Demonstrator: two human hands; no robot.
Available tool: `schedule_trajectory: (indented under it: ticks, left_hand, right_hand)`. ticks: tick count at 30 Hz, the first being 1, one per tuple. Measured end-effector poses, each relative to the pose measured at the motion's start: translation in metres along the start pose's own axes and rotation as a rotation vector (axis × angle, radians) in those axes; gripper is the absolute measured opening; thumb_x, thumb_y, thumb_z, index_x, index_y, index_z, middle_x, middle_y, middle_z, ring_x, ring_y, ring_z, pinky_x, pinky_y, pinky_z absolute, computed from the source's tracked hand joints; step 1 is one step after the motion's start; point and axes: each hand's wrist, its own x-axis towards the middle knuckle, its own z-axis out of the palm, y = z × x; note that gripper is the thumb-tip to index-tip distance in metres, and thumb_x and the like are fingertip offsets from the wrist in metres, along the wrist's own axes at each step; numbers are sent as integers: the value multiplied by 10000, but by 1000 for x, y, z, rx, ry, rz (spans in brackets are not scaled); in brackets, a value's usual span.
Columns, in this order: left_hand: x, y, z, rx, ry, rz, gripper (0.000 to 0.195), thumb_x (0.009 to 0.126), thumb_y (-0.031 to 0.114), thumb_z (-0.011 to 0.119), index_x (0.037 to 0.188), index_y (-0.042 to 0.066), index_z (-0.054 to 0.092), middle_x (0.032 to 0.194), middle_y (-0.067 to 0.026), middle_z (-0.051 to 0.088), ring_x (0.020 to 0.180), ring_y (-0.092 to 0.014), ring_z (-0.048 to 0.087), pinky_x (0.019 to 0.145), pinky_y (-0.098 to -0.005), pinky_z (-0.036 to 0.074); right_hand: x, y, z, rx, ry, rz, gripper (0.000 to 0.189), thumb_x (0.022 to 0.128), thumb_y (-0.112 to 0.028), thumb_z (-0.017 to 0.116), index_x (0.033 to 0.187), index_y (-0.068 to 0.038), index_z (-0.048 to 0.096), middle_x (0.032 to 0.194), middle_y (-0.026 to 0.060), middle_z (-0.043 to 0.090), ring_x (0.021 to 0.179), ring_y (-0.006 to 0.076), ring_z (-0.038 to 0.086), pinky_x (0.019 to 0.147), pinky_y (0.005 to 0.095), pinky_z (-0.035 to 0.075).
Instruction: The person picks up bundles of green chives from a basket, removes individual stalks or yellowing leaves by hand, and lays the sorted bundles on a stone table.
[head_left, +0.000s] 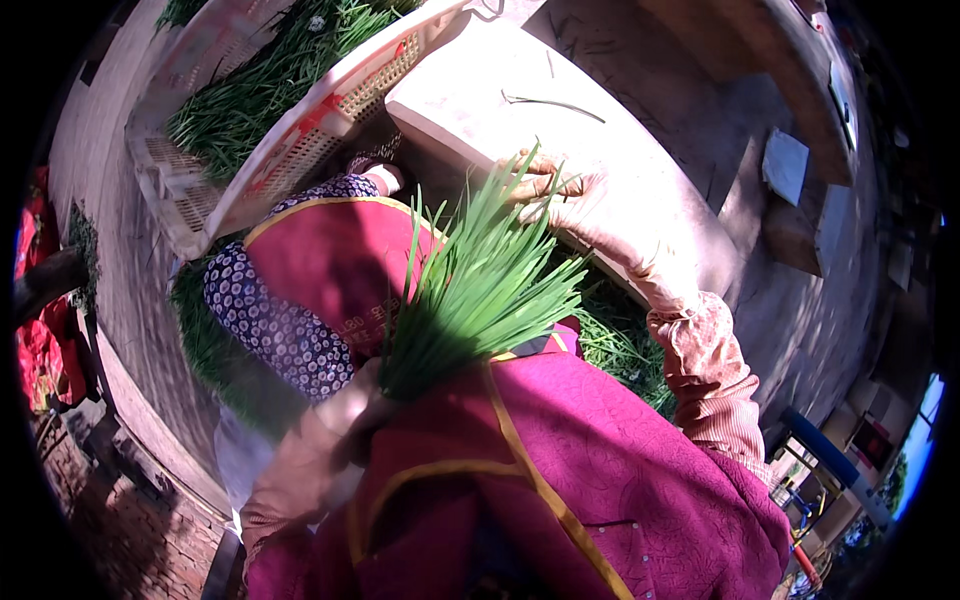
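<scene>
My left hand (360, 401) grips a bunch of long flat green leaves, apparently garlic chives (487, 285), by its lower end. The leaf tips fan out up and to the right, over my red apron with yellow trim (337, 262). Beside those tips is my right hand (559, 191), fingers slightly bent and apart, over a pale low bench or slab (525, 75). It seems to hold nothing; a few leaf tips cross in front of its fingers. Shade darkens the left hand and the base of the bunch.
At upper left stands a pale plastic crate (300, 142) with more chives (255, 97) inside. Loose greens lie beside my left leg (217, 360) and under the slab's near edge (622, 345). A wooden block (795, 232) with a pale packet (786, 165) stands at right.
</scene>
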Motion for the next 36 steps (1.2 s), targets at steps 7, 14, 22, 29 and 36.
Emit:
schedule_trajectory:
  ticks: [7, 14, 22, 29, 36]
  left_hand:
    - [2, 10, 6, -130, -44, -29, 313, 902, 86, 594, 1207, 18, 577, 1133, -21, 610, 1019, -123, 535, 889, -281, 448]
    - [1, 12, 3, -74, -112, -40, 325, 908, 77, 582, 1229, 32, 553, 1101, -4, 599, 964, -115, 530, 838, -266, 452]
    - [5, -5, 0, -169, -75, 27, 331, 919, 61, 565, 1247, 27, 543, 1139, -19, 589, 1009, -125, 524, 876, -273, 442]
    - [10, -12, 0, -199, -65, 71, 336, 929, 47, 551, 1264, 23, 534, 1173, -33, 580, 1049, -134, 519, 908, -278, 433]
    - [11, -18, 2, -219, -64, 99, 342, 939, 33, 536, 1280, 19, 525, 1206, -46, 571, 1089, -143, 513, 941, -284, 425]
  right_hand:
    - [-1, -6, 19, -41, 115, 44, 174, 768, -77, 761, 930, -15, 743, 1077, 108, 672, 958, 195, 651, 855, 337, 533]
    - [-2, 23, 42, -99, 342, -347, 68, 838, -2, 643, 825, 19, 706, 971, 130, 664, 806, 212, 667, 722, 301, 552]
    - [-24, -2, -18, -196, 505, 80, 320, 944, -307, 625, 881, -11, 730, 863, 73, 728, 761, 91, 613, 962, 289, 413]
    - [-63, 12, -43, -80, 462, -119, 229, 938, -142, 542, 1004, -29, 730, 1013, 46, 722, 970, 127, 625, 997, 285, 393]
    - [-91, 11, -20, -125, 210, 83, 205, 887, -119, 646, 1070, -73, 729, 1016, 20, 725, 918, 81, 641, 851, 235, 496]
